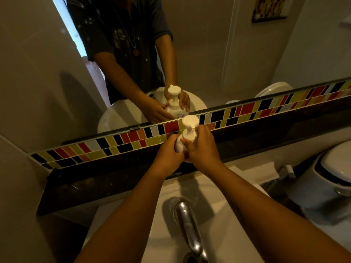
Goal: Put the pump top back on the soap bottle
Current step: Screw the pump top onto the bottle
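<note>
A white soap bottle (179,147) stands upright on the dark ledge (114,175) below the mirror. Its white pump top (190,121) sits on the bottle's neck, nozzle pointing toward me. My left hand (168,156) wraps the bottle's body from the left. My right hand (201,149) grips the collar and the bottle's right side, fingers curled around the neck. The bottle's lower part is hidden behind both hands. The mirror shows the same bottle and hands reflected.
A white sink (218,215) with a chrome tap (187,224) lies directly below my arms. A band of coloured tiles (133,137) runs behind the ledge. A toilet with a white lid (334,166) stands at the right, with folded white paper (264,171) beside it.
</note>
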{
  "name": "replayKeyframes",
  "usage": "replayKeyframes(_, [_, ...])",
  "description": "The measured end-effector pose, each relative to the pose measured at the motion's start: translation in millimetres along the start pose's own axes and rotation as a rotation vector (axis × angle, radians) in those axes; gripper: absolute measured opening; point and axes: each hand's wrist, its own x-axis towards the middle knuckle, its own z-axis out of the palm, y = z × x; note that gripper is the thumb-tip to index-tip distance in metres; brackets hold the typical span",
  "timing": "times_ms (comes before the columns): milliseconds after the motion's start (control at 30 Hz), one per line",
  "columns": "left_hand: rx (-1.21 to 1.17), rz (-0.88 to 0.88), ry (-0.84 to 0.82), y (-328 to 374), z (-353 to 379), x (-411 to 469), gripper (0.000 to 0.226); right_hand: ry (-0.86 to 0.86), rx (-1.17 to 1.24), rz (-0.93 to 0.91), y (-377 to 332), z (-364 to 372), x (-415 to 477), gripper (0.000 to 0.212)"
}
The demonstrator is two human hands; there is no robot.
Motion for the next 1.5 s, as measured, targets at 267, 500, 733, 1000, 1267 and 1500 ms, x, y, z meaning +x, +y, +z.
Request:
replayKeyframes(267, [0.054,-0.033,-0.043,3,-4,2,0.045,-0.243,0.054,-0.055,-10,-33,5,0.084])
replayKeyframes(500, [0.015,-0.059,-0.043,3,-3,1,0.058,-0.103,0.015,-0.141,-29,-35,4,0.069])
replayKeyframes(733, [0.062,-0.068,-0.071,4,-7,3,0.058,-0.055,-0.02,-0.145,-24,-35,5,0.06])
replayKeyframes(1000, [0.113,-0.09,-0.121,10,-16,4,0.064,-0.086,0.004,-0.127,-27,-37,4,0.063])
replayKeyframes(1267, [0.049,-0.022,-0.155,12,-25,-6,0.074,-0.219,-0.028,-0.033,0,-37,-4,0.078])
replayKeyframes(1500, [-0.017,-0.036,-0.117,7,-34,-6,0.066,-0.33,-0.044,-0.05,10,-37,-2,0.054])
